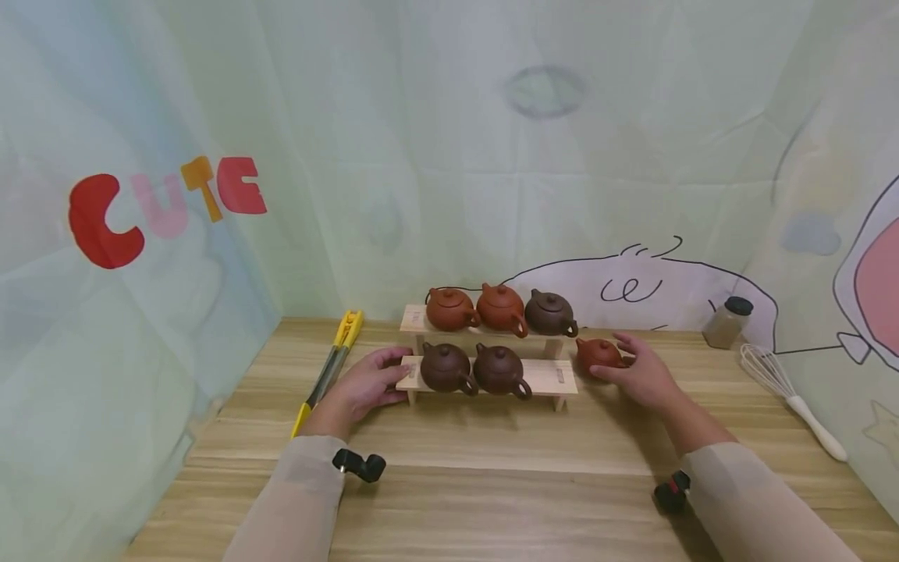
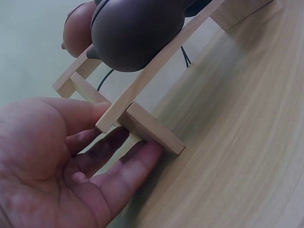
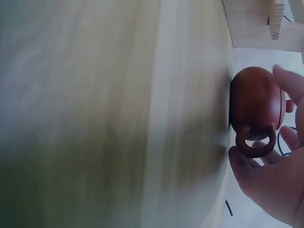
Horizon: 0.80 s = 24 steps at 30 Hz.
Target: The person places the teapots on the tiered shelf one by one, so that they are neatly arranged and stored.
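A two-tier wooden stand (image 1: 544, 376) carries several small clay teapots. On its lower step sit two dark brown teapots (image 1: 445, 367); the upper step holds two orange-brown teapots (image 1: 450, 310) and one dark brown teapot (image 1: 550, 312). My left hand (image 1: 368, 382) grips the stand's left end, thumb on the lower board and fingers (image 2: 137, 166) against the support leg (image 2: 154, 128). Right of the stand, a red-brown teapot (image 1: 595, 357) is at the table surface. My right hand (image 1: 642, 375) holds it, thumb (image 3: 287, 80) on its upper side and the other fingers around the handle (image 3: 256, 151).
A yellow and grey long-handled tool (image 1: 330, 371) lies left of my left hand. At the back right stands a jar with a black lid (image 1: 728, 324), with a white-handled whisk (image 1: 794, 398) beside it. Printed fabric (image 1: 449, 195) walls the table's back and sides.
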Each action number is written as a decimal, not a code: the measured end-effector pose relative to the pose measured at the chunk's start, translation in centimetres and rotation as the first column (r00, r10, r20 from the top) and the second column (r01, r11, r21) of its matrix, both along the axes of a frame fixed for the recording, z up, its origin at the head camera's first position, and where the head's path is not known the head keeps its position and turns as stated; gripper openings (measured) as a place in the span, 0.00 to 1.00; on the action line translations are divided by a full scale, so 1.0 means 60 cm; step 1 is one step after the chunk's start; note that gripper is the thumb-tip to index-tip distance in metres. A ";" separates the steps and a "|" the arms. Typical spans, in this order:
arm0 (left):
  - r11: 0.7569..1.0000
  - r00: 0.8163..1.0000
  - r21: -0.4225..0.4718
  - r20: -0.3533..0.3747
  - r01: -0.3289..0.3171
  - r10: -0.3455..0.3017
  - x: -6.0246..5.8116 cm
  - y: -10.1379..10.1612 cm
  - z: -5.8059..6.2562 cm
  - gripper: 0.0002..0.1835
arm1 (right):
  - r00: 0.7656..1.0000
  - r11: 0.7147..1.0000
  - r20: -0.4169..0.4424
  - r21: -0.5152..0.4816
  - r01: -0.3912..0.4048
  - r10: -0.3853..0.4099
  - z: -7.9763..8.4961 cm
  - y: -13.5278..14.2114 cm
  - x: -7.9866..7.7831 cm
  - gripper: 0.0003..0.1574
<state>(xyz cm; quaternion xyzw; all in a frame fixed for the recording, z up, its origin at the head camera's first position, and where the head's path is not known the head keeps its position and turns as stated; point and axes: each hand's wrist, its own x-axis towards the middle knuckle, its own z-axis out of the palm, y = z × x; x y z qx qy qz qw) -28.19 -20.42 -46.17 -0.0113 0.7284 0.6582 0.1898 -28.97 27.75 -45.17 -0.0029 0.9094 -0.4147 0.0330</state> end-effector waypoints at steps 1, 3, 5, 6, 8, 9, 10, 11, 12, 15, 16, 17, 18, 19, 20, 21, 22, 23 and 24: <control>1.000 1.000 0.000 0.001 0.001 -0.001 0.001 0.001 0.000 0.29 | 1.000 1.000 0.002 0.002 -0.007 0.007 -0.001 -0.001 -0.001 0.62; 1.000 1.000 -0.002 0.001 0.001 -0.001 0.002 0.002 0.001 0.28 | 1.000 1.000 0.002 0.016 -0.014 0.014 -0.002 -0.002 -0.003 0.60; 1.000 1.000 -0.003 0.004 -0.002 0.002 0.002 0.003 0.001 0.28 | 1.000 1.000 -0.001 0.028 -0.013 0.013 -0.004 -0.003 -0.004 0.56; 1.000 1.000 -0.005 0.003 0.000 0.000 0.002 0.004 0.001 0.28 | 1.000 0.999 -0.002 0.031 -0.010 0.010 -0.005 -0.003 -0.004 0.55; 1.000 1.000 -0.007 -0.002 0.000 0.000 0.002 0.004 0.001 0.28 | 1.000 0.999 -0.007 0.046 -0.004 0.004 -0.007 -0.004 -0.004 0.53; 1.000 1.000 -0.007 0.002 -0.004 0.004 0.001 0.004 0.000 0.28 | 1.000 0.999 -0.008 0.044 -0.001 0.001 -0.007 -0.004 -0.004 0.53; 1.000 1.000 -0.008 0.000 -0.003 0.003 0.001 0.004 0.000 0.28 | 1.000 0.999 -0.007 0.042 0.004 -0.004 -0.009 -0.005 -0.003 0.52; 1.000 1.000 -0.009 -0.001 -0.001 0.001 0.001 0.004 0.000 0.28 | 1.000 0.999 -0.008 0.042 0.005 -0.004 -0.010 -0.005 -0.003 0.53; 1.000 1.000 -0.009 -0.002 -0.001 0.001 0.001 0.004 -0.001 0.28 | 1.000 0.999 -0.009 0.042 0.005 -0.005 -0.011 -0.005 -0.002 0.53; 1.000 1.000 -0.011 -0.003 -0.005 0.005 0.001 0.004 -0.001 0.28 | 1.000 0.999 -0.017 0.040 0.006 -0.005 -0.012 -0.007 0.003 0.54; 1.000 1.000 -0.012 -0.003 -0.004 0.004 0.001 0.004 -0.001 0.28 | 1.000 0.999 -0.021 0.039 0.005 -0.005 -0.011 -0.007 0.006 0.54; 1.000 1.000 -0.012 -0.003 -0.004 0.004 0.001 0.004 -0.001 0.28 | 1.000 0.999 -0.025 0.036 0.003 -0.002 -0.010 -0.008 0.009 0.54; 1.000 1.000 -0.011 -0.003 -0.007 0.006 0.001 0.003 -0.001 0.28 | 0.999 0.999 -0.032 0.033 0.002 -0.001 -0.008 -0.009 0.013 0.53; 1.000 1.000 -0.011 -0.003 -0.007 0.007 0.001 0.003 -0.001 0.28 | 0.999 1.000 -0.039 0.029 0.002 -0.001 -0.005 -0.011 0.016 0.53; 1.000 1.000 -0.011 -0.002 -0.007 0.007 0.001 0.003 -0.001 0.28 | 0.999 1.000 -0.046 0.023 0.001 0.000 -0.002 -0.012 0.020 0.53; 1.000 1.000 -0.011 -0.002 -0.006 0.006 0.000 0.002 0.000 0.28 | 0.999 1.000 -0.052 0.016 0.000 0.000 0.001 -0.014 0.024 0.53; 1.000 1.000 -0.011 -0.002 -0.007 0.007 0.000 0.001 0.000 0.28 | 0.998 1.000 -0.056 0.006 0.001 0.000 0.004 -0.015 0.028 0.53; 1.000 1.000 -0.012 -0.002 -0.009 0.009 0.000 0.001 0.000 0.28 | 0.998 1.000 -0.062 0.001 0.000 0.000 0.008 -0.016 0.032 0.53; 1.000 1.000 -0.012 -0.002 -0.009 0.009 0.000 0.000 -0.001 0.28 | 0.998 1.000 -0.066 -0.006 0.001 -0.002 0.011 -0.018 0.036 0.53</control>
